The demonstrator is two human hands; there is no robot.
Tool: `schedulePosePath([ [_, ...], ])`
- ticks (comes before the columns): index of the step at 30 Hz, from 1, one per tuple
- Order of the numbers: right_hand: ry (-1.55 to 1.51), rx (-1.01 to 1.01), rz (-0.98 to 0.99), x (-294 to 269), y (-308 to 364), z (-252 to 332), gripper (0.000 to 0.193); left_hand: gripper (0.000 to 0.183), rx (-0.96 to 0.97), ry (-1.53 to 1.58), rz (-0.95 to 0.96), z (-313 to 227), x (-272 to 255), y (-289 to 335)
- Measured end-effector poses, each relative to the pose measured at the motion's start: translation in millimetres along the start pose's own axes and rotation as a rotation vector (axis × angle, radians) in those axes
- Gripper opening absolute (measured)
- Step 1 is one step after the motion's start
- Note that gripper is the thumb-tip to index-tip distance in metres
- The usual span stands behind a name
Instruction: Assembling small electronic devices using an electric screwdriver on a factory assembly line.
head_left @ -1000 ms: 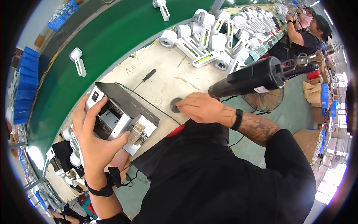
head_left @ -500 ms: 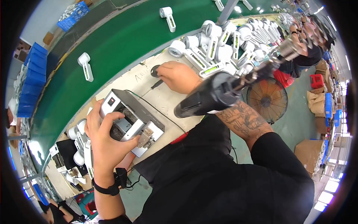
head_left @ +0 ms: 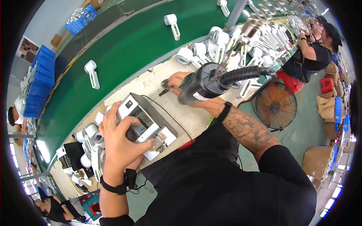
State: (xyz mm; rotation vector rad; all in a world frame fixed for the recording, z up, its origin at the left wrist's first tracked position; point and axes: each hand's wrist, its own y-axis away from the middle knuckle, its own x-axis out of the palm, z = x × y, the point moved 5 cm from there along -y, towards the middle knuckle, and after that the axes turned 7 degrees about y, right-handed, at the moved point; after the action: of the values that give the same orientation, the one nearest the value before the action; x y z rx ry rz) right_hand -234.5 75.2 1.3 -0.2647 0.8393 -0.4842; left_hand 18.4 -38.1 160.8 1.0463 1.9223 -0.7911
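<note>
My left hand (head_left: 118,135) is wrapped over a grey and white box-shaped screw feeder (head_left: 160,120). Its thumb presses beside the metal chute at the front, and a finger curls over the opening full of small dark screws. Farther right, my right hand (head_left: 177,81) has its fingers closed by a small dark round part (head_left: 164,83), with a thin dark rod (head_left: 163,92) just below. A black electric screwdriver (head_left: 200,84) hangs from a coiled spring in front of that hand and hides much of it. White handheld fans (head_left: 92,141) lie left of the feeder.
A heap of white handheld fans (head_left: 226,45) covers the bench's far right. Beyond the bench runs a green conveyor belt (head_left: 124,56) carrying single fans. A floor fan (head_left: 276,107) stands at right, near a seated co-worker (head_left: 311,56). A thin cable (head_left: 169,116) crosses the bench by the feeder.
My view has shifted, so the bench appears farther right and lower. The hanging screwdriver has swung more upright and now covers more of my right hand. My left hand stays on the feeder.
</note>
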Motion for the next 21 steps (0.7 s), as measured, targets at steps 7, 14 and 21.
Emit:
schedulePosePath([
  [7, 0.275, -0.125, 0.153, 24.6, -16.7, 28.8, 0.015, 0.055, -0.021, -0.032, -0.028, -1.7, -5.6, 2.5],
  [14, 0.563, 0.079, 0.104, -32.1, 40.5, 10.6, 0.019, 0.055, -0.047, -0.019, 0.019, 7.0, 9.9, -26.6],
  [21, 0.385, 0.337, -0.113, -83.7, 44.8, 21.0, 0.016, 0.053, 0.049, -0.018, 0.063, 2.7, 27.4, -92.6],
])
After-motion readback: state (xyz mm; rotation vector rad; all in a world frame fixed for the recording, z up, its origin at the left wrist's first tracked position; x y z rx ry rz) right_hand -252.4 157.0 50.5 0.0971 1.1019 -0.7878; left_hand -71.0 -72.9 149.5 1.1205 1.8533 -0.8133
